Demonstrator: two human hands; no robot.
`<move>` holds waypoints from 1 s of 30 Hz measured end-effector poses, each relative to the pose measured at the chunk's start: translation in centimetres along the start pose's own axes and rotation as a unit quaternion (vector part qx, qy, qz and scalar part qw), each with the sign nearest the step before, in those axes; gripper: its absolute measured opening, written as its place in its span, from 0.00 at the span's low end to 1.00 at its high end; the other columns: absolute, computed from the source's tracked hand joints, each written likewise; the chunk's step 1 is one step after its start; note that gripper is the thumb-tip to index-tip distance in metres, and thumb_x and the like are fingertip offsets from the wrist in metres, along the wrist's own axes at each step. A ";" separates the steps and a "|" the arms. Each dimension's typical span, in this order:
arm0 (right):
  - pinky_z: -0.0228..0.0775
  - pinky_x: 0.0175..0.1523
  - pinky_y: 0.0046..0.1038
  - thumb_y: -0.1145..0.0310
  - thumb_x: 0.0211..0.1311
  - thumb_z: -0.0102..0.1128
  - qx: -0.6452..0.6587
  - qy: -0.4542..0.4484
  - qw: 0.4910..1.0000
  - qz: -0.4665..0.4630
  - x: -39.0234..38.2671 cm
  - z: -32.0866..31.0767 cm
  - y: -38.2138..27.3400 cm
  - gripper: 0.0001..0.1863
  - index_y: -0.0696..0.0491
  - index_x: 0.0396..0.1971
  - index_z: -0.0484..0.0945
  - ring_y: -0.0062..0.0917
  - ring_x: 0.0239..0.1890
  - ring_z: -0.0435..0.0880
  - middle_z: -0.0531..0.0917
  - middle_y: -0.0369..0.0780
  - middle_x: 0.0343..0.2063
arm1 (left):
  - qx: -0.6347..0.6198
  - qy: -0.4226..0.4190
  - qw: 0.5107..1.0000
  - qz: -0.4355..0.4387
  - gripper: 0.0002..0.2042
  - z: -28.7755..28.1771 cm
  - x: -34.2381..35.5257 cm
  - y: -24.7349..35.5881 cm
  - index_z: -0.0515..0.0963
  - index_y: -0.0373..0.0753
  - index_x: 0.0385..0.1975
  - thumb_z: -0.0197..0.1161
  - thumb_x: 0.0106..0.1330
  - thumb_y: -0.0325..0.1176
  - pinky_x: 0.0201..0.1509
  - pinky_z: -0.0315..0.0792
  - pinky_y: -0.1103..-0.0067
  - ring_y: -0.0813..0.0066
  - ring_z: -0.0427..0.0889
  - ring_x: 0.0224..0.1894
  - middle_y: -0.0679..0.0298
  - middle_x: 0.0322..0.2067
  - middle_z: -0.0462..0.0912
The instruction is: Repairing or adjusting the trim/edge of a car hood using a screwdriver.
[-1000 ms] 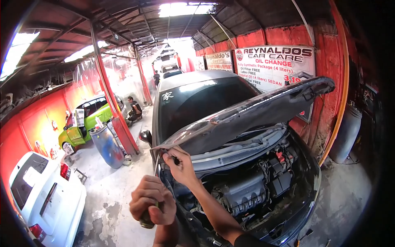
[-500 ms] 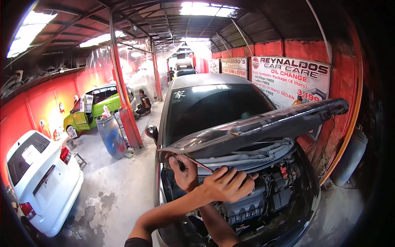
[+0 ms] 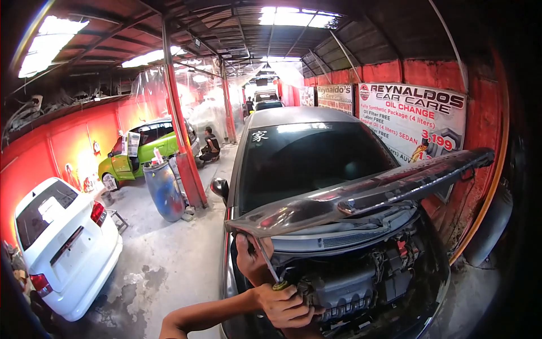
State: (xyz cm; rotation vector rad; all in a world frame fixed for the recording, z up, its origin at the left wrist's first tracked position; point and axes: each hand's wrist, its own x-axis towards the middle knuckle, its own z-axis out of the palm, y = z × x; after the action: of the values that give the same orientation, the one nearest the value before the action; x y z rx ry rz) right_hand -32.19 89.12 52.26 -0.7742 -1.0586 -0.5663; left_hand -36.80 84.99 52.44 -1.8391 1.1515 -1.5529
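My left hand [image 3: 288, 305] comes in from the lower left, its fingers wrapped round the yellowish handle of a screwdriver [image 3: 270, 261]. The metal shaft slants up and left to the underside of the raised black hood [image 3: 299, 212], near the hood's rear left corner. Crossing beneath that forearm, my right hand [image 3: 252, 261] reaches up to the same corner. Its thumb points upward beside the shaft, and its fingers curl under the hood edge, partly hidden. What they grip there, and the shaft's tip, are out of sight. The engine [image 3: 344, 291] lies exposed below the hood.
A white car [image 3: 68, 243] stands at left. Behind it are a blue drum [image 3: 164, 192], a red post [image 3: 190, 178], a green car [image 3: 148, 148] and a crouching person [image 3: 210, 146]. A grey cylindrical tank [image 3: 491, 226] stands by the red wall at right.
My left hand has dropped lower with the screwdriver, whose shaft now stands steeper. My right hand stays at the hood corner. The whole scene has shifted slightly right in view.
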 end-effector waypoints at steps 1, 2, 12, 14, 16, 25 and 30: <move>0.73 0.44 0.33 0.76 0.63 0.58 -0.011 0.012 1.000 -0.005 -0.1 0.0 0.2 0.07 0.60 0.38 0.82 0.39 0.36 0.82 0.84 0.46 0.33 | -0.016 -0.029 0.999 0.006 0.08 -0.6 0.0 0.1 0.77 0.47 0.25 0.70 0.55 0.37 0.32 0.65 0.84 0.82 0.73 0.22 0.74 0.19 0.73; 0.73 0.44 0.33 0.76 0.63 0.58 -0.009 0.013 1.000 -0.002 -0.1 0.0 0.1 0.07 0.60 0.38 0.82 0.39 0.36 0.82 0.84 0.46 0.33 | -0.017 -0.032 0.999 0.005 0.08 -0.8 0.0 0.2 0.77 0.47 0.25 0.70 0.55 0.37 0.32 0.65 0.84 0.82 0.73 0.22 0.74 0.19 0.73; 0.75 0.46 0.36 0.75 0.58 0.65 -0.080 0.011 0.997 -0.018 -1.1 0.6 0.9 0.07 0.56 0.37 0.84 0.38 0.38 0.85 0.86 0.43 0.35 | -0.068 -0.034 0.997 -0.011 0.08 -1.4 3.4 -1.0 0.74 0.45 0.21 0.67 0.57 0.32 0.30 0.73 0.76 0.76 0.70 0.22 0.72 0.20 0.68; 0.75 0.46 0.36 0.75 0.56 0.66 -0.086 0.003 0.995 -0.047 -0.6 0.0 0.9 0.07 0.56 0.36 0.84 0.38 0.38 0.85 0.86 0.42 0.35 | -0.038 0.009 0.999 0.005 0.07 -1.1 3.6 -0.9 0.74 0.45 0.21 0.67 0.57 0.32 0.29 0.72 0.77 0.76 0.71 0.23 0.72 0.20 0.68; 0.75 0.45 0.36 0.75 0.56 0.66 -0.101 0.000 0.994 -0.047 -0.2 0.0 0.0 0.07 0.56 0.36 0.84 0.38 0.37 0.85 0.86 0.42 0.35 | -0.058 -0.005 0.998 -0.029 0.08 -1.5 3.5 -0.9 0.74 0.44 0.22 0.68 0.57 0.33 0.28 0.71 0.78 0.75 0.70 0.22 0.71 0.20 0.68; 0.76 0.43 0.36 0.78 0.55 0.64 -0.106 -0.008 0.992 -0.068 0.7 -0.5 -1.2 0.08 0.56 0.36 0.83 0.41 0.35 0.83 0.83 0.46 0.34 | -0.051 0.001 0.996 -0.067 0.05 -0.7 4.4 -0.6 0.73 0.42 0.20 0.62 0.54 0.30 0.23 0.67 0.78 0.72 0.71 0.22 0.66 0.20 0.69; 0.76 0.43 0.38 0.77 0.57 0.65 -0.067 -0.035 0.996 -0.052 -0.2 0.0 -0.1 0.11 0.54 0.41 0.81 0.42 0.34 0.83 0.84 0.45 0.34 | -0.035 -0.043 0.995 -0.079 0.07 -0.9 4.7 -0.9 0.72 0.44 0.20 0.60 0.57 0.34 0.24 0.67 0.76 0.69 0.70 0.23 0.66 0.21 0.68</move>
State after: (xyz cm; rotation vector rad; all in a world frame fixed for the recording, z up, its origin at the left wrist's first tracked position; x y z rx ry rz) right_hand -32.33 89.12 52.16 -0.8655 -1.1377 -0.7089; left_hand -37.35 81.72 56.02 -2.0672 1.0549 -1.5172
